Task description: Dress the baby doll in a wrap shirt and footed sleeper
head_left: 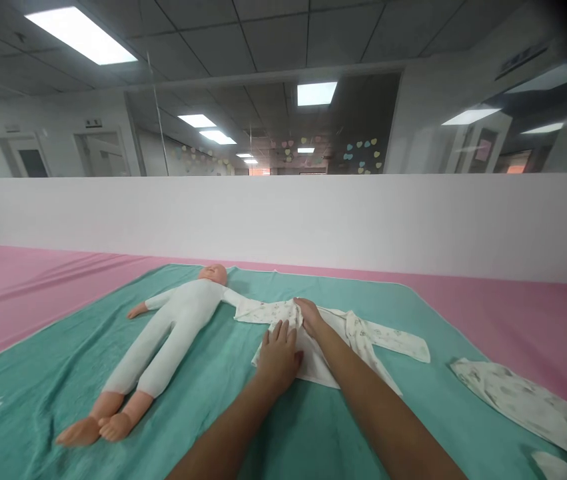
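A baby doll (183, 303) in a white bodysuit lies on its back at the left of a green towel. One of its arms stretches toward the cuff of a white printed baby shirt (328, 380), and the hand on that arm is out of sight at the sleeve. The shirt is spread open, its other sleeve (398, 341) pointing right. My right hand (309, 317) is closed on the cloth near the shoulder of the sleeve nearest the doll. Just below it, my left hand (279, 357) rests on the shirt with its fingers apart.
The green towel (203, 407) lies over a pink sheet (518, 313). Printed baby trousers (528, 400) lie at the right, with another white cloth piece (556, 467) at the lower right edge. Behind stands a low white wall (283, 220) with mirrors above it.
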The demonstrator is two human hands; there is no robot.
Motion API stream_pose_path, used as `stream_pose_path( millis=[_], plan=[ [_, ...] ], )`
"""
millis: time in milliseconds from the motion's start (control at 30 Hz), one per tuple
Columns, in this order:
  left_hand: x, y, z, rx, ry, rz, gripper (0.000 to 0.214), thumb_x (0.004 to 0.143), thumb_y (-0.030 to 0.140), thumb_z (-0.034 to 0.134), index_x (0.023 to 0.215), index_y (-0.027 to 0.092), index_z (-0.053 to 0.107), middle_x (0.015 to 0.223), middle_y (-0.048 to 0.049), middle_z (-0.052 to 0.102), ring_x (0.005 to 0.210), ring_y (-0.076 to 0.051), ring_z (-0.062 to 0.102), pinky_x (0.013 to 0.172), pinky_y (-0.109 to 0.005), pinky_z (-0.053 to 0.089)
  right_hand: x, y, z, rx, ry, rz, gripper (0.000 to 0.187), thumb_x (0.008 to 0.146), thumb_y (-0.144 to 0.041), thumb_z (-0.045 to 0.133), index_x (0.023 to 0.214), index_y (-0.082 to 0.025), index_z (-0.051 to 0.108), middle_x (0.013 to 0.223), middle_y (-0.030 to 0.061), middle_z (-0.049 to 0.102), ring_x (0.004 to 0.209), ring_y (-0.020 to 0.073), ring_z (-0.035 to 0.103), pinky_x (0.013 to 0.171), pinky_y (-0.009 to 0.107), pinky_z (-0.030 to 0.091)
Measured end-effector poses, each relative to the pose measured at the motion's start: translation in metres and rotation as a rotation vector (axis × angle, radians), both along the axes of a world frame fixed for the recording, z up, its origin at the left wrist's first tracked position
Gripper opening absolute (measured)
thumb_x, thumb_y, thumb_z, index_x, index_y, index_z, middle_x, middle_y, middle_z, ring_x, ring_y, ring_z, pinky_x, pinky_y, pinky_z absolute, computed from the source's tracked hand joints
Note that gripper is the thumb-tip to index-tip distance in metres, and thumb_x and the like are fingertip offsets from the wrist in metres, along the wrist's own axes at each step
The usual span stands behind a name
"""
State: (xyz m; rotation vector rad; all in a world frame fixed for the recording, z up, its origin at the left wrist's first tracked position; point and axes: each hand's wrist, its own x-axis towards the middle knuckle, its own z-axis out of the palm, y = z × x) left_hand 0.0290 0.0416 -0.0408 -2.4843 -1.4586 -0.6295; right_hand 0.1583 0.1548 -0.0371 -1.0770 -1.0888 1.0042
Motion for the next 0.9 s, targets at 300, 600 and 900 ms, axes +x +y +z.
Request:
stream_pose_path(
  millis=[300, 600, 900],
  plan=[
    [-0.002, -0.006, 0.0, -0.102, 0.043, -0.279, 0.047, 0.089, 0.039, 0.037, 0.132, 0.019, 0.042, 0.145, -0.0091, 0.032, 0.136, -0.025, 0.019, 0.109, -0.05, 0.018, 0.065, -0.1, 0.009, 0.199, -0.649, -0.106, 0.038, 0.077, -0.037, 0.054, 0.112, -0.023, 0.055, 0.124, 0.0042, 0.052, 0.118, 0.0211, 0.043, 0.101, 0.034, 0.031],
    [0.032, -0.039, 0.018, -0.287, -0.014, -0.572, 0.047, 0.092, 0.042, 0.032, 0.135, 0.025, 0.038, 0.138, -0.004, 0.044, 0.128, -0.019, 0.036, 0.11, -0.041, 0.021, 0.138, -0.122, 0.016, -0.144, -1.14, -0.353, 0.039, 0.081, -0.054, 0.045, 0.1, -0.02, 0.054, 0.094, 0.0068, 0.062, 0.083, 0.0234, 0.058, 0.072, 0.034, 0.041],
    [0.091, -0.06, 0.016, -0.408, 0.018, -0.693, 0.067, 0.086, 0.055, 0.036, 0.144, 0.029, 0.013, 0.145, -0.0079, 0.031, 0.134, -0.026, 0.024, 0.109, -0.048, 0.018, 0.147, -0.091, 0.004, -0.188, -1.024, -0.479, 0.011, 0.073, -0.028, 0.048, 0.077, -0.021, 0.055, 0.076, 0.003, 0.062, 0.071, 0.0202, 0.057, 0.065, 0.029, 0.037]
  ],
)
